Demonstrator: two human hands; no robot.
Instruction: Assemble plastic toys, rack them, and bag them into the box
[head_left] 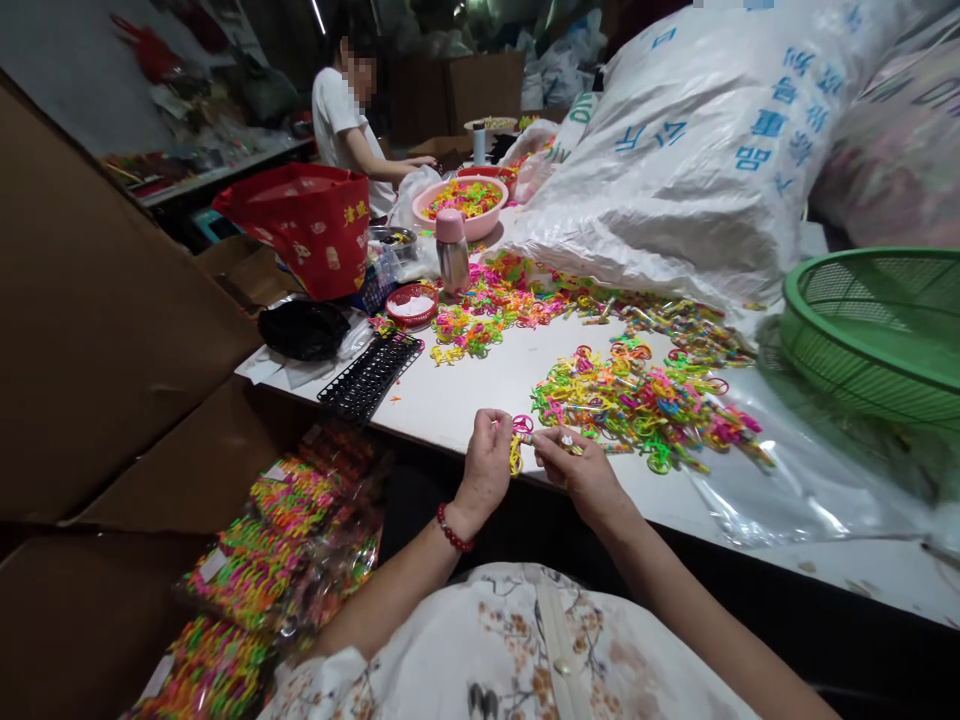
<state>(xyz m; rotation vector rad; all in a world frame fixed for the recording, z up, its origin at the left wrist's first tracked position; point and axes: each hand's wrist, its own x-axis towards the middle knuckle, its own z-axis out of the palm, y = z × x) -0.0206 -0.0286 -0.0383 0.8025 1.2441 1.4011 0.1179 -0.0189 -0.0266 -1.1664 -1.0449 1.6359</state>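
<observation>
My left hand (487, 465), with a dark red bead bracelet at the wrist, is closed in a pinch on a small plastic toy (516, 455) with a yellow figure and a pink ring. My right hand (581, 475) pinches the toy's short tube-like end from the other side. Something small and gold-coloured shows at the right fingers; I cannot tell what it is. Both hands are just above the table's front edge. Beyond the right hand lies a heap of similar colourful toys (637, 400), many with thin tubes. Loose coloured plastic pieces (480, 325) are spread further back.
A black slotted rack (371, 375), a red basket (412, 305), a steel flask (452, 250) and a red bag (300, 230) stand left. Large white sacks (690, 150) and a green basket (877, 330) are right. Packed bags (247, 570) lie below. A co-worker (349, 130) sits behind.
</observation>
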